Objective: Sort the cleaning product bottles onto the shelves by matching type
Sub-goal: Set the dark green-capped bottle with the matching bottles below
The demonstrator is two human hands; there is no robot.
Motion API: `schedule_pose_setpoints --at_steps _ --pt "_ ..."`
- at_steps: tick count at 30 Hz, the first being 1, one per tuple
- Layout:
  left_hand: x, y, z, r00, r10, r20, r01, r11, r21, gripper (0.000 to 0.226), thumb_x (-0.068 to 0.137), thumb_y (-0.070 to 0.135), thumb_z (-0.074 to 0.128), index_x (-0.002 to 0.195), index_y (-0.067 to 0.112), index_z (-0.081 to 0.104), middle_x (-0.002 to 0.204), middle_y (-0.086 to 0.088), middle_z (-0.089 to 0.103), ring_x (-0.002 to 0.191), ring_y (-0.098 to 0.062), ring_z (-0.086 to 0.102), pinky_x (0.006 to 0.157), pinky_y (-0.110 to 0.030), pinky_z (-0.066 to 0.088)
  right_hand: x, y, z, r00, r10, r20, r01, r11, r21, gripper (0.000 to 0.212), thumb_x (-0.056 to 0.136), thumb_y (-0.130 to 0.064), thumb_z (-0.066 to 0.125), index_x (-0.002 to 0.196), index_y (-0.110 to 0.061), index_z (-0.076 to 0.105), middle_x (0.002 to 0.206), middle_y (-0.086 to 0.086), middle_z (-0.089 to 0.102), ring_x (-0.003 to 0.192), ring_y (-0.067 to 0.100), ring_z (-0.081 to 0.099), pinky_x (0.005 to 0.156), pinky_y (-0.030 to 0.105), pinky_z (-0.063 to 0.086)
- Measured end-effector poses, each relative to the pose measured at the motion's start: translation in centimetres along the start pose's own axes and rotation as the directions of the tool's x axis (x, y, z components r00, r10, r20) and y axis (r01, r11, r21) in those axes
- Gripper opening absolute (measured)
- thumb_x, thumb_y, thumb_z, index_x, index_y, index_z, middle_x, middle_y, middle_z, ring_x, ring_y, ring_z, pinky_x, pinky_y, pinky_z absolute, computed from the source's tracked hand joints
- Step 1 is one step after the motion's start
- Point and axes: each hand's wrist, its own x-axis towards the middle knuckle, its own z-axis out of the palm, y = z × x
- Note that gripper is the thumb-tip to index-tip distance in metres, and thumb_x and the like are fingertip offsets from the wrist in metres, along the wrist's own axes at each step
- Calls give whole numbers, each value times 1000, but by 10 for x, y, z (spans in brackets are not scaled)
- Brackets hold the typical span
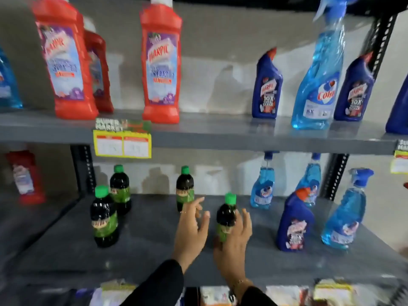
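Note:
My right hand [234,241] grips a small dark bottle with a green cap and green label [226,214], upright over the lower shelf [154,250]. My left hand [191,226] hovers just left of it, fingers spread, holding nothing. Three like bottles stand on that shelf: one at front left [103,217], one behind it [120,188], one at mid-back [185,186]. A dark blue Harpic bottle [294,221] stands among light blue spray bottles [262,188] [344,213] on the right.
The upper shelf [209,133] carries red Harpic bottles [66,60] [161,67] on the left, and dark blue Harpic bottles [266,87] [354,89] flanking a blue Colin sprayer [320,78] on the right. A yellow price tag [123,142] hangs from its edge. A black upright [335,175] stands at right.

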Motion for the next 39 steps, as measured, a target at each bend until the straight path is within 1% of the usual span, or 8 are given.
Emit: schedule_pose_setpoints --at_steps 3,7,10,16,24,30,35,39 --pt "-3 -21 27 943 -253 216 252 967 35 48 89 26 55 134 22 37 134 -9 47 110 -11 49 90 -21 38 -3 27 -7 918 334 216 -341 940 -4 90 70 5 65 142 2 11 152 27 12 143 36 7 118 42 12" --pt "-11 -18 48 833 -406 376 466 881 -80 53 91 34 51 139 26 31 139 -1 47 121 -10 46 95 -23 37 9 52 -14 851 350 391 -402 914 58 68 72 12 58 132 -10 35 133 16 47 129 31 41 101 24 33" --pt "-11 -25 55 841 -452 298 504 855 -125 50 90 38 50 137 30 35 140 0 48 124 -15 48 101 -28 38 15 56 -14 866 354 353 -405 911 79 55 74 11 56 125 -9 45 123 10 53 114 21 50 88 14 31" --pt "-8 -43 36 844 -499 197 530 834 -157 50 86 41 56 133 33 39 132 -3 55 120 -17 52 106 -44 41 15 38 10 869 352 347 -409 906 107 46 74 7 58 116 -7 46 120 16 54 110 28 53 84 25 36" --pt "-1 -75 -21 855 -508 98 518 832 -200 46 88 32 56 131 29 41 128 1 53 104 -8 58 91 -29 46 2 0 60 849 306 432 -408 897 167 51 73 8 60 120 -5 44 121 17 55 112 31 54 92 31 42" --pt "5 -84 -29 852 -518 80 522 828 -204 45 89 32 55 131 28 41 121 2 56 107 -13 58 99 -37 46 3 -6 71 840 304 449 -405 902 148 52 75 9 59 123 -3 42 125 19 51 116 32 50 91 27 37" --pt "2 -89 -23 856 -516 42 516 845 -138 50 89 39 51 135 27 37 134 -6 52 116 -16 53 102 -37 42 3 -5 70 825 300 479 -413 899 147 50 78 3 60 124 -3 41 126 19 48 117 31 48 90 24 35" --pt "-4 -75 -12 876 -454 -165 460 888 0 49 91 44 43 135 23 36 137 -8 43 128 -26 41 107 -49 36 5 -6 53 806 254 535 -379 916 135 60 80 0 61 133 -3 33 135 17 40 127 29 41 103 31 35"
